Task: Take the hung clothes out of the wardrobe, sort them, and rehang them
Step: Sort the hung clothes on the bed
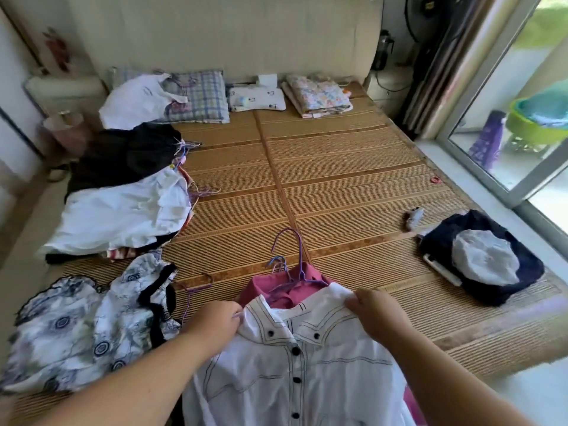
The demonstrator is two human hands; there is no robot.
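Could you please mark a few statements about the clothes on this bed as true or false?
1. Both hands grip the white button-front shirt with dark stitching. True: the left hand and the right hand hold it at the shoulders.
2. A pink garment lies under that shirt. True, with purple wire hangers at its collar.
3. The blue-checked pillow lies beside the hands. False: it lies at the far end of the woven bamboo mat.
4. The shirt's buttons are white. False: they are black.
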